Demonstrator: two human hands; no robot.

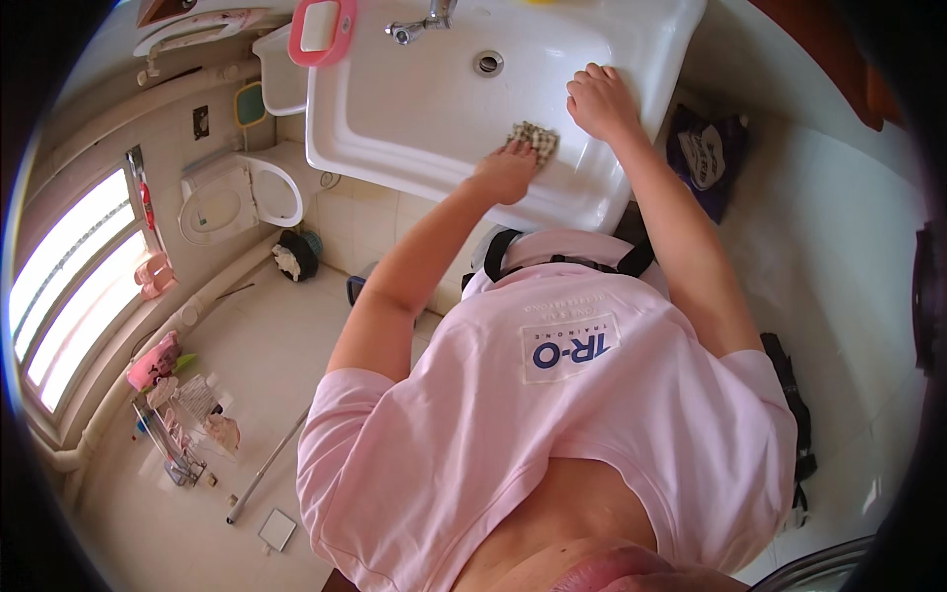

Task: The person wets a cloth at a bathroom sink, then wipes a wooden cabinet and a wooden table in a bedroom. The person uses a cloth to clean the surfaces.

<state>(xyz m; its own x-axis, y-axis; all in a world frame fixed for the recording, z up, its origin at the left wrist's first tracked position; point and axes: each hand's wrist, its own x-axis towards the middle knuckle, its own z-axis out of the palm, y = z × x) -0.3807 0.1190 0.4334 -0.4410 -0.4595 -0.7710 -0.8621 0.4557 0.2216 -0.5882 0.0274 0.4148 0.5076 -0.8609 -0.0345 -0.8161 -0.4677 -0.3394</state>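
My left hand [509,172] lies on a crumpled checked cloth [544,142], its fingers over the cloth, against the inner surface of the white ceramic washbasin [414,111] near its front side. My right hand [603,100] rests with curled fingers on the basin's right inner side; nothing shows in it. Between and beyond the hands is the metal drain [488,64]. A chrome faucet [422,28] reaches over the basin from the far side. A pink soap dish [297,44] holding a pale bar of soap [321,26] sits at the far left corner.
A toilet [222,203] with raised lid stands at the left, beside a black-lined bin [296,255]. A dark purple bag [703,159] is right of the basin. A metal pole [268,468] and a small square mirror-like object [277,530] lie at lower left.
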